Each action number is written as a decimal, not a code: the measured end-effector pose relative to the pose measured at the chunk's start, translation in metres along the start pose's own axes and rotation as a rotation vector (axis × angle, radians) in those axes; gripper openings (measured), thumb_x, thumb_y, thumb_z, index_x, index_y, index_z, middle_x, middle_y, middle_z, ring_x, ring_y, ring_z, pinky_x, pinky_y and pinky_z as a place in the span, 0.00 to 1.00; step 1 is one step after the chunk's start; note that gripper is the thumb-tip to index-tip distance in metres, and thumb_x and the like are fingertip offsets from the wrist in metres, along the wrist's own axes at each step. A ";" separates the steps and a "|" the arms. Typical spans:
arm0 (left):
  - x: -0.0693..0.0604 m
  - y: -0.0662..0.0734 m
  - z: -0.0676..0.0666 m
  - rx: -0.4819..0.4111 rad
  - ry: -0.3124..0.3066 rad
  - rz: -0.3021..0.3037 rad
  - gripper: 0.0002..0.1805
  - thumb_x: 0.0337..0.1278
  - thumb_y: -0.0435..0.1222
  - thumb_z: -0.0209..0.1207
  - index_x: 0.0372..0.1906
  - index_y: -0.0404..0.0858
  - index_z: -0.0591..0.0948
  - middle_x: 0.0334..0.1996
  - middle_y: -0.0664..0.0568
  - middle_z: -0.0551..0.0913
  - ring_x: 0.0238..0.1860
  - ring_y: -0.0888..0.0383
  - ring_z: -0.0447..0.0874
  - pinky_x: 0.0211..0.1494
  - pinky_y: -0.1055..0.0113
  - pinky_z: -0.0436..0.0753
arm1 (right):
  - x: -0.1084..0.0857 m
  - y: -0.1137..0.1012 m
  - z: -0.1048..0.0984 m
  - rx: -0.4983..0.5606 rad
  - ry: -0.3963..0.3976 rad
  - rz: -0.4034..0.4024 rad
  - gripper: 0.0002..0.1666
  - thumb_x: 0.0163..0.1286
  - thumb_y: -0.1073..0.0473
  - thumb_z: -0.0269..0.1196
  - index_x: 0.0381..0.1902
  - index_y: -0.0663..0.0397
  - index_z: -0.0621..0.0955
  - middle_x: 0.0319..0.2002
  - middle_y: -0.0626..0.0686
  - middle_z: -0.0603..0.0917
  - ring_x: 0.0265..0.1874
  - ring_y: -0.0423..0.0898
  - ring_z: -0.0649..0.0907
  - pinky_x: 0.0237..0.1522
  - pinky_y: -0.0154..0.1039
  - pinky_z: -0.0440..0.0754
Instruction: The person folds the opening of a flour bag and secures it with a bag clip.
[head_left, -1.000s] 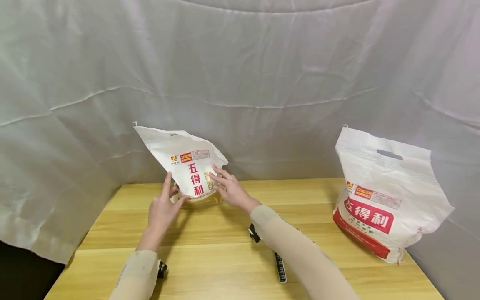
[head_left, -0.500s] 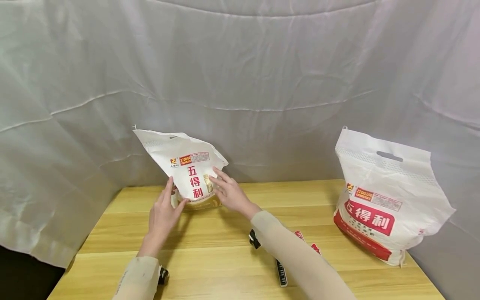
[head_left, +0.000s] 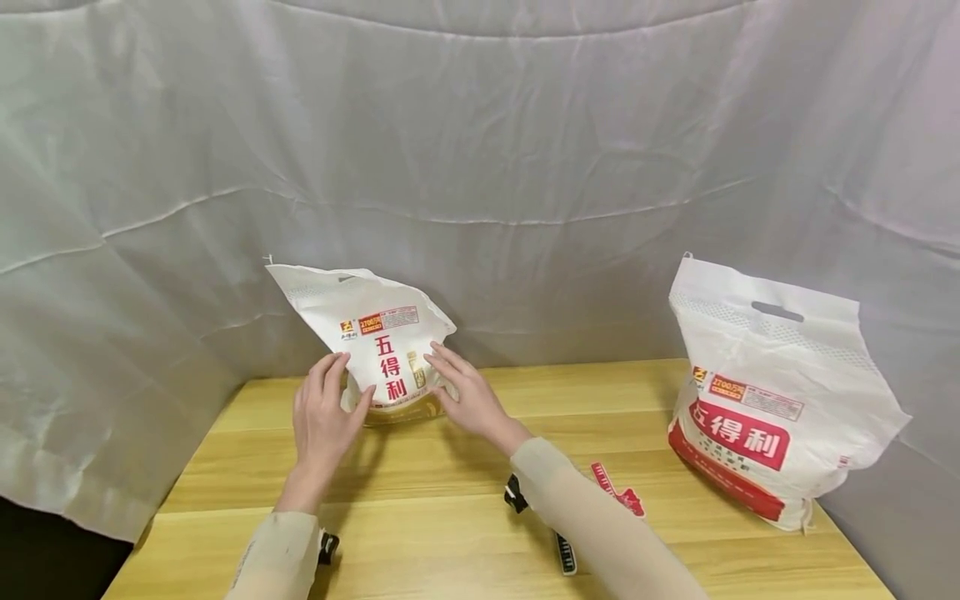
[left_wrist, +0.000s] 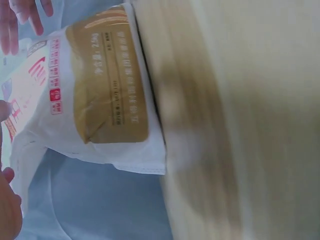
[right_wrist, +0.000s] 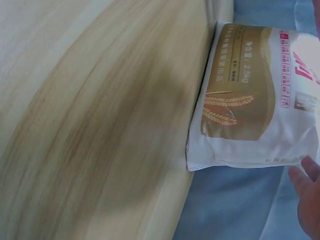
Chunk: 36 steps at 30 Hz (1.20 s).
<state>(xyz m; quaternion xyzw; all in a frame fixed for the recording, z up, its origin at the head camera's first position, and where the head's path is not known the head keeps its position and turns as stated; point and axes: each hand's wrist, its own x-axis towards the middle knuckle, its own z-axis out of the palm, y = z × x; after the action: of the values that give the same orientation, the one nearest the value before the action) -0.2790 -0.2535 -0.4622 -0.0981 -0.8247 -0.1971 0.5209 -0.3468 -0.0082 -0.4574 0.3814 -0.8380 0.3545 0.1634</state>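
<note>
Key relation: the white-and-gold bag [head_left: 378, 333] is standing between the two hands and a little beyond them, at the far left of the table [head_left: 420, 542], just in front of the grey curtain [head_left: 480, 125].
Bag's long axis: running upward from its base, with the loose top slanting so that one corner is pointing up and to the left.
Bag's front: facing the person, its gold panel [left_wrist: 110, 80] sitting low, near the tabletop.
Left hand [head_left: 321, 412]: bordering the bag's left side, fingers lying loosely together, thumb standing apart from them across the front.
Right hand [head_left: 474, 398]: bordering the bag's right side, fingers reaching fairly straight and slightly parted toward its edge.
Grip: neither hand is pinching anything that I'm seeing; whether the fingertips are really touching the bag, I can't tell from here.
Nearer hand: neither is clearly winning; both are sitting right beside the bag, one on each flank.
Second bag [head_left: 772, 417]: standing well apart, off to the right.
</note>
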 end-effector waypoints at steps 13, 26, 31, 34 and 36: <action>0.041 0.011 0.000 -0.031 0.094 0.067 0.35 0.55 0.41 0.71 0.67 0.31 0.77 0.67 0.40 0.78 0.61 0.38 0.77 0.62 0.42 0.74 | 0.004 0.001 -0.011 0.067 0.270 -0.180 0.34 0.66 0.71 0.67 0.70 0.61 0.76 0.75 0.60 0.72 0.72 0.56 0.74 0.74 0.47 0.70; 0.086 0.021 0.002 -0.050 0.147 0.116 0.35 0.52 0.35 0.74 0.67 0.32 0.78 0.70 0.42 0.77 0.68 0.41 0.75 0.67 0.44 0.72 | 0.022 -0.008 -0.016 0.051 0.493 -0.258 0.33 0.65 0.71 0.71 0.67 0.66 0.77 0.71 0.64 0.76 0.69 0.58 0.77 0.73 0.47 0.71; 0.101 0.024 0.004 -0.057 0.164 0.125 0.35 0.53 0.34 0.74 0.67 0.33 0.78 0.70 0.43 0.77 0.69 0.42 0.74 0.69 0.46 0.71 | 0.030 -0.008 -0.017 0.054 0.503 -0.205 0.33 0.64 0.70 0.71 0.68 0.65 0.77 0.70 0.64 0.76 0.69 0.57 0.77 0.73 0.46 0.71; 0.110 0.024 0.006 -0.067 0.156 0.120 0.34 0.53 0.33 0.74 0.68 0.34 0.78 0.70 0.44 0.77 0.69 0.42 0.74 0.72 0.47 0.70 | 0.035 -0.006 -0.018 0.054 0.506 -0.177 0.34 0.64 0.71 0.71 0.68 0.65 0.77 0.70 0.64 0.77 0.69 0.57 0.77 0.74 0.46 0.70; 0.115 0.024 0.008 -0.075 0.140 0.120 0.35 0.53 0.32 0.74 0.69 0.35 0.77 0.71 0.45 0.77 0.70 0.42 0.73 0.74 0.47 0.69 | 0.039 -0.004 -0.019 0.056 0.502 -0.160 0.34 0.64 0.71 0.71 0.68 0.66 0.76 0.69 0.65 0.77 0.70 0.57 0.76 0.74 0.46 0.70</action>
<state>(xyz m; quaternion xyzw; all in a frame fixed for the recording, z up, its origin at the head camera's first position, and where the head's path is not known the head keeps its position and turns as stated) -0.3273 -0.2333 -0.3568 -0.1526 -0.7709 -0.2026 0.5842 -0.3691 -0.0167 -0.4210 0.3510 -0.7282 0.4470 0.3831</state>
